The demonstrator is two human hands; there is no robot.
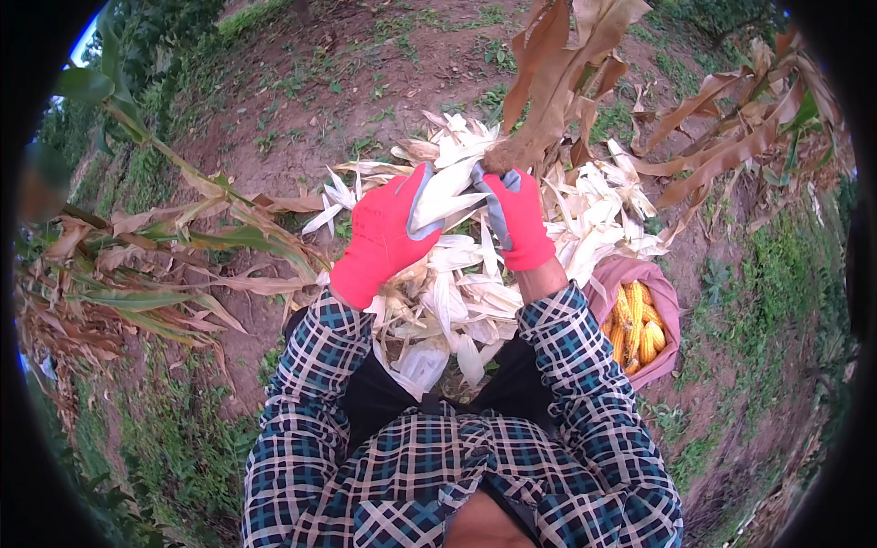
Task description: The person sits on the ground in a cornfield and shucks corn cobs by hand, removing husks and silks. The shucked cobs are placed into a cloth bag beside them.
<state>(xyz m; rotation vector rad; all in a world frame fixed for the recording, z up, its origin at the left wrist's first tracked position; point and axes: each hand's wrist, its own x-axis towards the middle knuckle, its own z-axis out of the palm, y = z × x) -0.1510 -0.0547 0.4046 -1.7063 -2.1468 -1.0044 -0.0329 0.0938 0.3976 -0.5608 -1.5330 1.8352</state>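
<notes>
Above the husk pile (448,297), I have my gloved left hand (420,215) wrapped firmly round unshucked corn (445,196); my right hand (512,215), nearly closed, pinches the corn's edge. Right of the pile, I see cobs (635,320) inside a sack (673,340); left of it, stalks (219,239).

bare reddish-brown soil (301,78) | green weeds (776,279), right | drying cornstalks (137,300), left | foliage (178,32), upper left

Red-gloved hands (384,230), plaid shirt (416,466), black trousers (519,388)
</notes>
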